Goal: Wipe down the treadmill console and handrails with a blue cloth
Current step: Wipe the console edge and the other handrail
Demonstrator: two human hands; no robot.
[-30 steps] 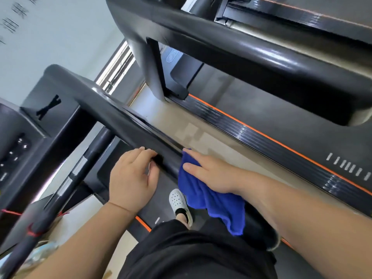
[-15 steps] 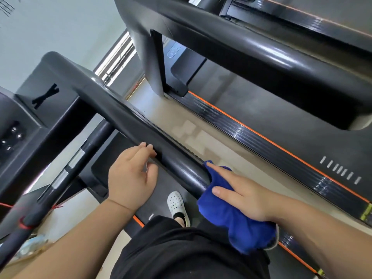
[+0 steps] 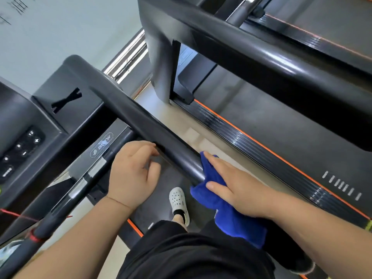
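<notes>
The right hand (image 3: 239, 188) lies flat on a blue cloth (image 3: 227, 210), with its fingers straight and spread. It presses the cloth down onto the near end of the black handrail (image 3: 149, 125). The thumb lies along the inner side of the rail. The cloth is draped over the rail under the palm, and its loose end hangs down past the wrist towards the black shorts (image 3: 191, 256).

The left hand (image 3: 130, 172) is further up the same rail, close to the cloth but not touching it. Its fingers are bent and the tips hook onto the inner side of the rail, while the thumb hangs free below.

The rail runs up and to the left to the console (image 3: 66, 109), where a button panel (image 3: 20, 150) sits at the left edge. Between the two hands, down on the treadmill belt (image 3: 153, 204), a foot wears a white shoe (image 3: 178, 202). Beyond the handrail stands a second treadmill (image 3: 281, 125) with an orange stripe along its side rail, with a strip of pale floor (image 3: 181, 125) between the two machines.
</notes>
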